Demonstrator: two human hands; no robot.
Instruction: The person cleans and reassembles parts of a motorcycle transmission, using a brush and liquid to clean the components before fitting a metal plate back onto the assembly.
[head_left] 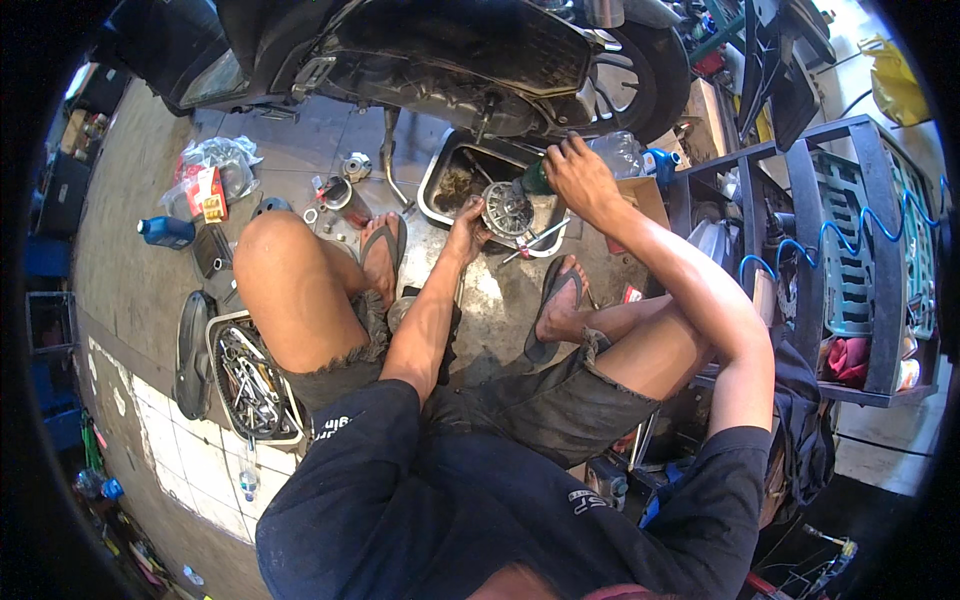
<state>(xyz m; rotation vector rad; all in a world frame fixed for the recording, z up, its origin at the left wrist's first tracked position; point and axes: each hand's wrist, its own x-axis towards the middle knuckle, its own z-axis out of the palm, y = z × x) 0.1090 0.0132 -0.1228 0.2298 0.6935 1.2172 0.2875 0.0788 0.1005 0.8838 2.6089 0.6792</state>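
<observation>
Holding a round metal part point(508, 210) by its edge, the left hand point(468, 232) has its fingers curled around the near left side, so that the part sits over the tray point(427, 190), a pale-rimmed pan with a dark, dirty inside. The right hand point(582, 182) is raised just beside it, fingers bent over a dark green thing point(537, 178) whose end points down toward the part; a clear bottle point(618, 153) shows behind the wrist, and whether the two are one object cannot be told. A thin rod point(547, 234) slants over the tray's near right corner. Beyond the tray stands a motorbike point(450, 65). Left of the tray are a metal can point(345, 202), a small metal fitting point(355, 166) and, farther out, a plastic bag point(235, 165) with a red packet point(208, 192) against it and a blue bottle point(166, 232) lying on the floor point(130, 270). Beside the left knee, a second pan point(213, 350) holds a heap of tools point(250, 375). On the right, a cardboard box point(645, 197) stands near a dark rack point(880, 392) with teal crates point(845, 265) and a blue coiled hose point(858, 232).
</observation>
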